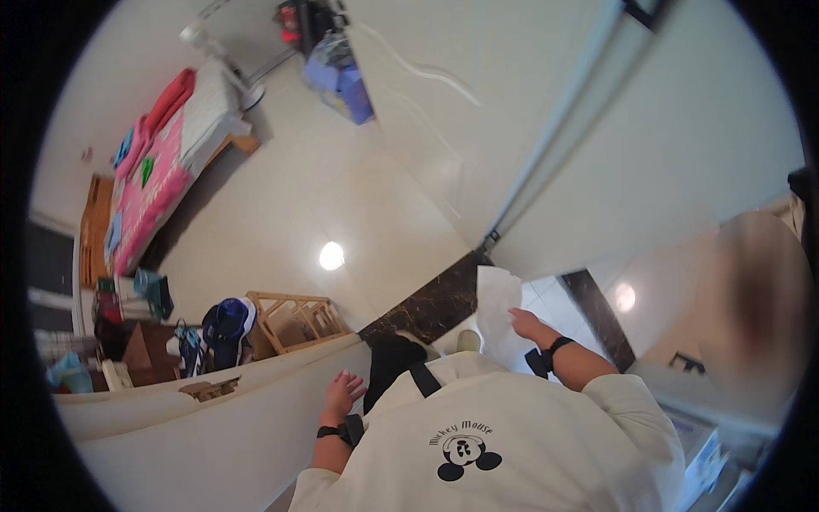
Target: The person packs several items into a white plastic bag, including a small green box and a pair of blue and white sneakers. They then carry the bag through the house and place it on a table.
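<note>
My right hand (528,324) pinches the edge of a thin white sheet (499,294), paper or cloth, that hangs down in front of me over the doorway floor. A black band with a small black device sits on that wrist. My left hand (343,392) is held out low beside the end of a white wall, empty, with its fingers apart and a similar band on the wrist. Between my arms lies my white shirt (512,409) with a cartoon print. Below are my black trouser leg (393,365) and a pale shoe (468,340).
A dark marble threshold (425,301) crosses the floor beside a white door (608,128). Beyond stand a bed (153,185) with pink bedding, a wooden rack (297,320) and a blue-purple bag (345,83). The white wall (211,435) has a chipped edge. A blurred shape fills the far right.
</note>
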Available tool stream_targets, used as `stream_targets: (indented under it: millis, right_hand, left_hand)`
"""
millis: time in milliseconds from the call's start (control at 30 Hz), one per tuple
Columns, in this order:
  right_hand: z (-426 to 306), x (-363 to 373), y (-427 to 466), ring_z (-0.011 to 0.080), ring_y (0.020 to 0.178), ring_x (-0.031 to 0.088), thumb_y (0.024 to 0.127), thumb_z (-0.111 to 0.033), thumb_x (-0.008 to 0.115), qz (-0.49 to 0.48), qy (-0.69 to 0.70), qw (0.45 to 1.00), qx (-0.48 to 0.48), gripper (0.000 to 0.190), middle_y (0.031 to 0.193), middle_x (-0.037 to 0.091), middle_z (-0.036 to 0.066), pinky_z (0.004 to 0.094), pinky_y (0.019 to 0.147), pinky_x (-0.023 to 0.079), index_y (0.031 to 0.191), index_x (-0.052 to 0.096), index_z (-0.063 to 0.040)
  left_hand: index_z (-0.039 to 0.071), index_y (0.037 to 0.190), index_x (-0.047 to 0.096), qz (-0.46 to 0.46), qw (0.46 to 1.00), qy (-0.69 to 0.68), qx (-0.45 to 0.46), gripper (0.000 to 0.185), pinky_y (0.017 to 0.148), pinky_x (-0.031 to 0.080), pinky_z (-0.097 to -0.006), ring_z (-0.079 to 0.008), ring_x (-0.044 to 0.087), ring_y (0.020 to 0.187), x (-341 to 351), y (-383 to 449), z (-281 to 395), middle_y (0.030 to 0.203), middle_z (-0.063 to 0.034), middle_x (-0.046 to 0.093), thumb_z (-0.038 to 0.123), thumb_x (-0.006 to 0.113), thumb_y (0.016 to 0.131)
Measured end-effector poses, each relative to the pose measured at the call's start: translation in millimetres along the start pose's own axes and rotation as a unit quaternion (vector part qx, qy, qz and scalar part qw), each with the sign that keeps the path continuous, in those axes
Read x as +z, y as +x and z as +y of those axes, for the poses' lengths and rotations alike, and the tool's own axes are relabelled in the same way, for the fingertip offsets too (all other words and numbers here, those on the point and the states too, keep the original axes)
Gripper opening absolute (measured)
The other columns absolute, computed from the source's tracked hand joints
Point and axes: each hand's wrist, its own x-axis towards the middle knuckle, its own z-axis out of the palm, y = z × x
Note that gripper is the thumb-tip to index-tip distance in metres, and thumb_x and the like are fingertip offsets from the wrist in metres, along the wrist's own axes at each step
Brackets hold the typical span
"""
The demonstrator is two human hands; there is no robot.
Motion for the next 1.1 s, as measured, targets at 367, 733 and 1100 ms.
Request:
stream_targets:
  millis: [367,733,1100]
  right_hand:
    - [-343,-132,308,0.0316,0.108,0.058,0.094,-0.019,0.048,-0.179,0.081,0.964,-0.177,0.036,0.122,0.06,0.015,0.0373,0.094,0.045,0.129,0.052,-0.014]
    - [-543,-215,477,0.0302,0.088,0.059,0.081,-0.004,0.055,-0.053,0.009,0.896,-0.441,0.027,0.089,0.06,0.009,0.0391,0.074,0.047,0.104,0.064,-0.014]
    - [-676,-269,692,0.0213,0.089,0.056,0.069,-0.007,0.059,-0.032,0.005,0.721,-0.692,0.011,0.09,0.061,0.0,0.0355,0.075,0.044,0.078,0.062,-0.012]
  left_hand:
    - [0.004,0.139,0.031,-0.1,0.979,-0.161,0.074,0.058,0.09,0.051,-0.047,-0.0277,0.052,0.117,71,113,245,0.132,-0.0151,0.046,0.032,0.056,0.095]
    - [0.017,0.151,0.007,-0.166,0.971,-0.064,0.159,0.075,0.098,0.043,-0.0497,-0.0312,0.041,0.129,96,180,517,0.148,-0.0171,0.03,0.057,0.039,0.096]
    - [0.015,0.149,0.021,-0.188,0.941,-0.17,0.225,0.08,0.102,0.037,-0.0471,-0.0248,0.041,0.131,121,207,704,0.145,-0.01,0.039,0.071,0.024,0.091]
